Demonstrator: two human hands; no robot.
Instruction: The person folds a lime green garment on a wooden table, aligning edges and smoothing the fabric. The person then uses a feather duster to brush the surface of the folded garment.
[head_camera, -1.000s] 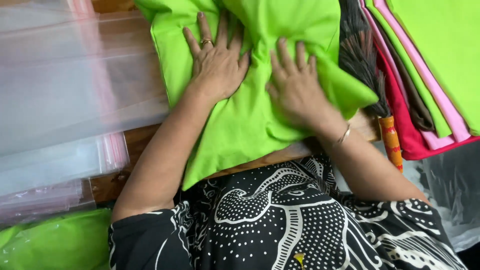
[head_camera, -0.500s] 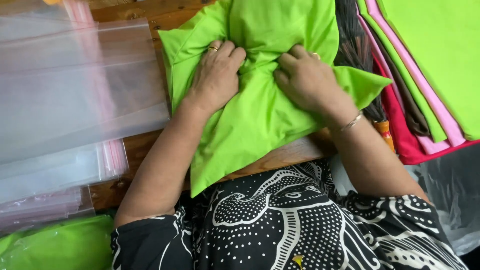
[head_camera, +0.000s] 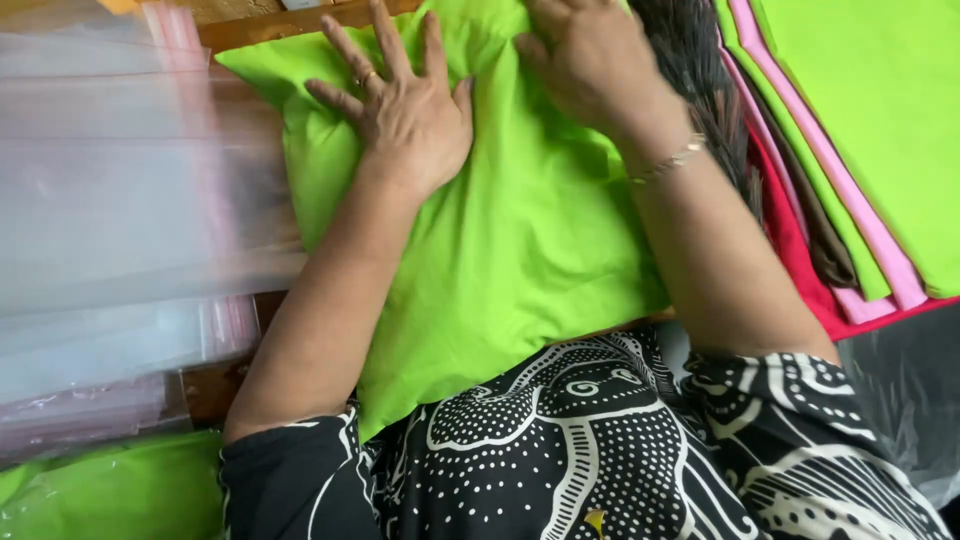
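Observation:
A lime-green cloth (head_camera: 520, 250) lies spread on a wooden table (head_camera: 270, 22) in front of me. My left hand (head_camera: 405, 105), with a ring on one finger, presses flat on the cloth's left part, fingers spread. Further right, my right hand (head_camera: 590, 60) rests palm down on the cloth near its top edge, a thin bracelet on the wrist. Neither hand grips anything. My black-and-white patterned garment (head_camera: 590, 450) covers the cloth's near edge.
Stacks of clear plastic bags (head_camera: 120, 220) lie at the left, some with pink strips. A bagged green cloth (head_camera: 110, 495) sits at the bottom left. Folded cloths in green (head_camera: 880, 110), pink, brown and red (head_camera: 800, 260) are piled at the right.
Half a second ago both hands were bunching the green cloth with curled fingers; now both lie flat on it, fingers spread, and the cloth looks smoother.

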